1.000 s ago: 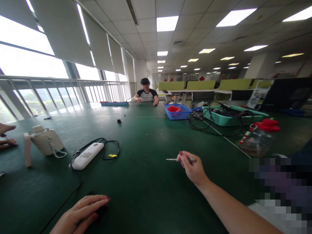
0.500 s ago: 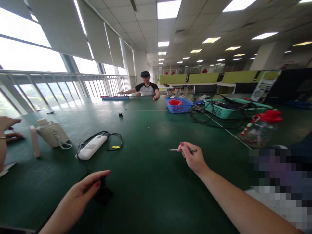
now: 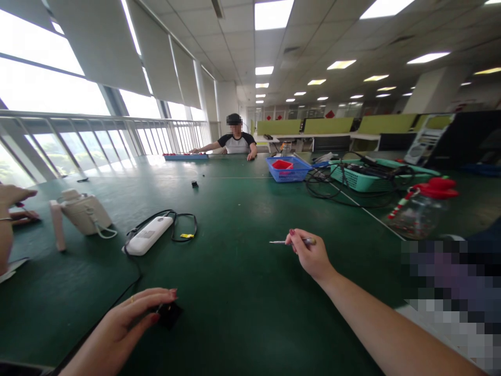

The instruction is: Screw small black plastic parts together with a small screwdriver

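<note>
My right hand (image 3: 311,253) is closed around a small screwdriver (image 3: 277,242). Its thin metal shaft points left above the green table, and the end of its handle shows behind my fingers. At the lower left, my left hand (image 3: 135,316) has thumb and fingertips on a small black block-like object (image 3: 171,315) on the tabletop. The dark object is partly covered by the fingers, and its details cannot be made out.
Left of centre lies a white power strip (image 3: 148,236) with a black cord. A beige bottle (image 3: 84,214) stands beyond it. Blue basket (image 3: 288,172), green basket (image 3: 352,180) with cables, and red-lidded jar (image 3: 420,211) are at right. Another person (image 3: 237,142) sits opposite; someone's arm (image 3: 6,224) enters from the left.
My left hand has come down, its fingertips now lower and against the black object. The right hand with the screwdriver has stayed almost still.
</note>
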### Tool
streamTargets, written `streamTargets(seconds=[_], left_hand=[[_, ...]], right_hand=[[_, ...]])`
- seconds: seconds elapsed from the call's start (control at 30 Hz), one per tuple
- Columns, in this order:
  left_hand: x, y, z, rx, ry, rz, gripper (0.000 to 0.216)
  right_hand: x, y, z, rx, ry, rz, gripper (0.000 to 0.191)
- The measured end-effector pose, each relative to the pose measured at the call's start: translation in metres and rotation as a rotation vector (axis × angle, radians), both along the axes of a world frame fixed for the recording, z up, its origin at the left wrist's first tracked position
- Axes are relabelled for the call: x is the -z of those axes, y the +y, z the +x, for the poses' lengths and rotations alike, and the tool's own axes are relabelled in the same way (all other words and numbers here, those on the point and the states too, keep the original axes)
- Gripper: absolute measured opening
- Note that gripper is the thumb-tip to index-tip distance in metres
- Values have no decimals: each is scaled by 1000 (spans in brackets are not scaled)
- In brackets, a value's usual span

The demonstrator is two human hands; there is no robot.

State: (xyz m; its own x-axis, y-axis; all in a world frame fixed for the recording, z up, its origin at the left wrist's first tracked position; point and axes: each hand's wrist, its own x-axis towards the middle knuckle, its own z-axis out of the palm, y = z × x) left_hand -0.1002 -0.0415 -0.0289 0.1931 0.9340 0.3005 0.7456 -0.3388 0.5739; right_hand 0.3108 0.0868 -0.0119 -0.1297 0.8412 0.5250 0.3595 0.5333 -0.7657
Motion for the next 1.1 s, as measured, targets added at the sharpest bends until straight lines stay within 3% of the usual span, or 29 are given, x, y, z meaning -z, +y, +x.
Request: streamTargets(seconds=[0.3, 0.6, 0.77, 0.93, 1.1], left_hand=[[-1, 4, -7, 93, 83, -103, 29], [2, -1, -1, 114, 236, -32, 41], [12, 3, -17, 14, 271, 127, 48], [29, 8, -32, 11, 397, 85, 52], [35, 13, -38, -21, 430, 93, 42]], right_hand=[[-1, -1, 1, 4, 19, -18, 45], [-1, -1, 0, 18, 10, -4, 44], [-1, -1, 0, 28, 2, 11, 46], [-2, -1, 0, 11, 1, -2, 47], [-1, -1, 0, -1, 2, 0, 46]])
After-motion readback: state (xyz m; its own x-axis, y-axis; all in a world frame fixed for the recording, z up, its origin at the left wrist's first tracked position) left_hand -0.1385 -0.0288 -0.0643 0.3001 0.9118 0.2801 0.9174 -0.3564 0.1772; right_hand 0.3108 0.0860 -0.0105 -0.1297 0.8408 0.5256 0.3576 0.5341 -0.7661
